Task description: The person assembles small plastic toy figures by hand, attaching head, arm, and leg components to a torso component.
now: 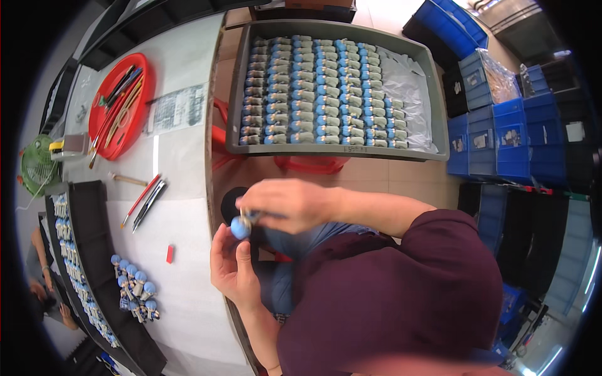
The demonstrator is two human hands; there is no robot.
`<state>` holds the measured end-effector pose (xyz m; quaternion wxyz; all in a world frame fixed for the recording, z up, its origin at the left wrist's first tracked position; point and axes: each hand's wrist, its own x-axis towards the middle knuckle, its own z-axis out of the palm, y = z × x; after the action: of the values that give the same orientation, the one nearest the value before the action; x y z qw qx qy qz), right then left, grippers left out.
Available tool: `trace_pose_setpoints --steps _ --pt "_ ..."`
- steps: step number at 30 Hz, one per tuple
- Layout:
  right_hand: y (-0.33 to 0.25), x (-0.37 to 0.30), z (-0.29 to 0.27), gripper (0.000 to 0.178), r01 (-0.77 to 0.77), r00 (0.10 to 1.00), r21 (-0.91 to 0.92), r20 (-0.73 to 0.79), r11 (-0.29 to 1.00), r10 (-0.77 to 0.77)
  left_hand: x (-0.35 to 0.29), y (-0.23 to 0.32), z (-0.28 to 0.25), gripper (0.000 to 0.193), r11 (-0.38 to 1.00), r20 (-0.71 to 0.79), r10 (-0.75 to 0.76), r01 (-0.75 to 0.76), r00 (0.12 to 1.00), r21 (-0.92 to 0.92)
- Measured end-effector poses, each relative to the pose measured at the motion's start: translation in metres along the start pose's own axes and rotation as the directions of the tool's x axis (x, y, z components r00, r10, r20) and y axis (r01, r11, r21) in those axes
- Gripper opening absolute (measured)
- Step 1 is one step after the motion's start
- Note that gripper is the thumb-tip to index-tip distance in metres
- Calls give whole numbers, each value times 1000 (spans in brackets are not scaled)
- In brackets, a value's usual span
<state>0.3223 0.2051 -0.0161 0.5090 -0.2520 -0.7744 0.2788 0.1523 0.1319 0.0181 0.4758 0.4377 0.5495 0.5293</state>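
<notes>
Blue-headed figure (pixel 240 228): we pinch it in the left hand (pixel 238 269); right hand (pixel 285 203) too blurred to tell its grip. Tray (pixel 288 150) mostly filled, small pile (pixel 135 285) apparently left on worktop (pixel 188 294).

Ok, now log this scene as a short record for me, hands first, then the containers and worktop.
Left hand: thumb and fingers at a blue-headed figurine
Right hand: fingers at the same figurine; blurred, any tool unclear
White worktop: loose figurine cluster, small red block, red-handled brush
Round red tray: brushes and slim tools
Grey tray: columns of blue-headed figurines, pale plastic sheeting at right
Black tray: more figurines
Far right: blue bins
</notes>
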Motion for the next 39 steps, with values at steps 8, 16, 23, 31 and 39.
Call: trace_pose_setpoints --steps 8,16,23,31,39 --pt "110 -84 -214 30 -583 812 -697 -512 417 279 -16 14 -47 27 855 -241 247 -94 939 510" --pt "184 -192 -294 29 -742 577 -657 -528 130 623 -32 4 -52 21 820 -321 266 -39 909 571" --pt "178 -179 -285 25 -778 467 -628 -550 26 693 -29 5 -46 19 815 -304 278 -55 911 577" --pt "219 -221 -300 35 -703 603 -657 -346 274 719 -28 1 -56 12 898 -377 239 -56 895 436" --pt "147 -23 -181 36 -568 823 -483 -353 666 445 -57 15 -107 17 816 -418 410 -121 810 565"
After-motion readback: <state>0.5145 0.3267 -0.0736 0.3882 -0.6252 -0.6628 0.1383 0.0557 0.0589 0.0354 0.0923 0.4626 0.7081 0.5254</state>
